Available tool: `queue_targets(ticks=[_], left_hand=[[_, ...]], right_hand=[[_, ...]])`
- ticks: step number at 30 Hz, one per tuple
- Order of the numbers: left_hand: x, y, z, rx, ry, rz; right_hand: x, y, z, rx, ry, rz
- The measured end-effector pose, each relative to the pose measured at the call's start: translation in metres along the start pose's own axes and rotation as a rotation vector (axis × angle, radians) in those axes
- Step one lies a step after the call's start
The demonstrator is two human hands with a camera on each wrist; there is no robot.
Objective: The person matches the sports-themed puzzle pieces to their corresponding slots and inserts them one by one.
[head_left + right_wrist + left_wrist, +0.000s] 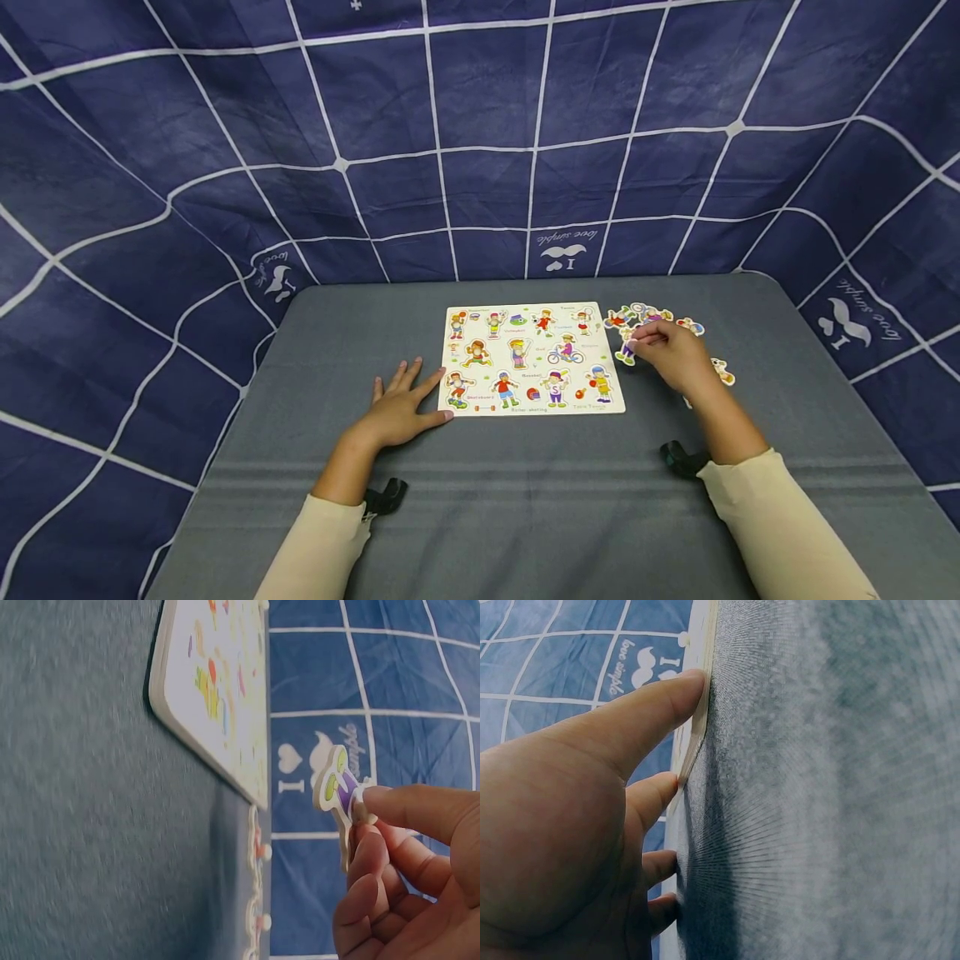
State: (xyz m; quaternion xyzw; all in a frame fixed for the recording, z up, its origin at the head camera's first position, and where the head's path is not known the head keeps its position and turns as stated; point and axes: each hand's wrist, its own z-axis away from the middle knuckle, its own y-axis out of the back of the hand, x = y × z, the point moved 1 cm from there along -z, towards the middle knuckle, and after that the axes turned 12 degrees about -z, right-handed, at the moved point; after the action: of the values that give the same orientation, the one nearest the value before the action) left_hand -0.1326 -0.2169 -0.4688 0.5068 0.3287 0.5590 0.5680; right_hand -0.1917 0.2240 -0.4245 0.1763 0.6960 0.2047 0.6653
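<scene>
A white wooden puzzle board (pixel 615 405) printed with figures playing sports lies flat on the table. My left hand (pixel 397 412) rests by its left edge with fingers spread; in the left wrist view the thumb (pixel 682 697) touches the board's edge. Beyond the right edge of the board, my right hand (pixel 678 358) pinches a flat puzzle piece (pixel 328 784), a figure with purple trousers and green shoes, between thumb and fingers. The right wrist view shows this piece raised above the table, its upper part hidden by the fingers.
Several loose puzzle pieces (pixel 652 314) lie in a cluster right of the board, some with small knobs. Another piece (pixel 722 372) lies right of the right hand. The grey table (pixel 525 500) meets a blue curtain (pixel 480 192) with white grid lines at the back and sides.
</scene>
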Motion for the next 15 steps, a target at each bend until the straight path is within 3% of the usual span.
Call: queue_targets(ticks=[15], left_hand=[[0.0,0.002,0.0,-0.002,0.0,0.002]], right_hand=[[-0.012,-0.034,0.006,-0.074,0.003,-0.037]])
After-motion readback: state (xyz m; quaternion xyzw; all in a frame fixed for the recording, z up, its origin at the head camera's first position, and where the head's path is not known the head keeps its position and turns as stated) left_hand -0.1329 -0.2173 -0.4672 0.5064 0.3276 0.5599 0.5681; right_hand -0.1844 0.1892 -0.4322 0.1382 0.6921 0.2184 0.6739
